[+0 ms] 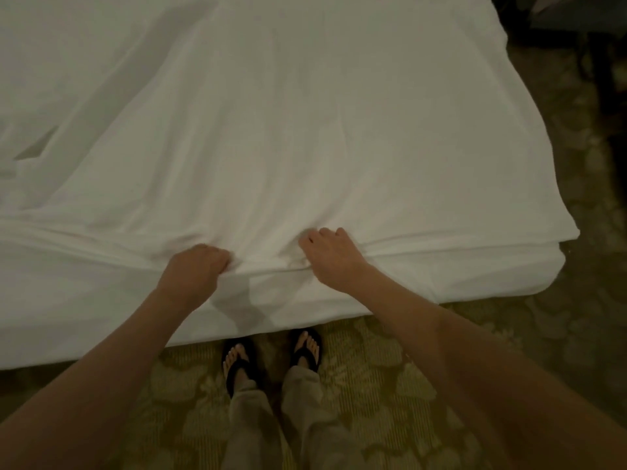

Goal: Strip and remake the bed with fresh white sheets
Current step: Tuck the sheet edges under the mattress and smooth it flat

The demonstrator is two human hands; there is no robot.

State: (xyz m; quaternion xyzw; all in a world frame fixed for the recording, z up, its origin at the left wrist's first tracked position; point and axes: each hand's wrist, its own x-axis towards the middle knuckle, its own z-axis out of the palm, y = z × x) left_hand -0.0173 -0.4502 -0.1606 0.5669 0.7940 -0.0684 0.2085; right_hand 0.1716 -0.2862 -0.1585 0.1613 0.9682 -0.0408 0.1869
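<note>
Two hands [261,262] on white sheet [271,130]

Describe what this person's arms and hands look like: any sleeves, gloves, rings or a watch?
Both forearms are bare as far as the view shows, with no sleeves. The left hand and the right hand wear no gloves, and no watch or bracelet shows at either wrist. The dim, slightly blurred picture leaves rings uncertain; none stands out.

The room was dim. A carpet [373,385] with a pale leaf-like pattern on olive ground covered the floor. At the upper right stood dark furniture [597,62], possibly a chair, too shadowed to make out.
</note>
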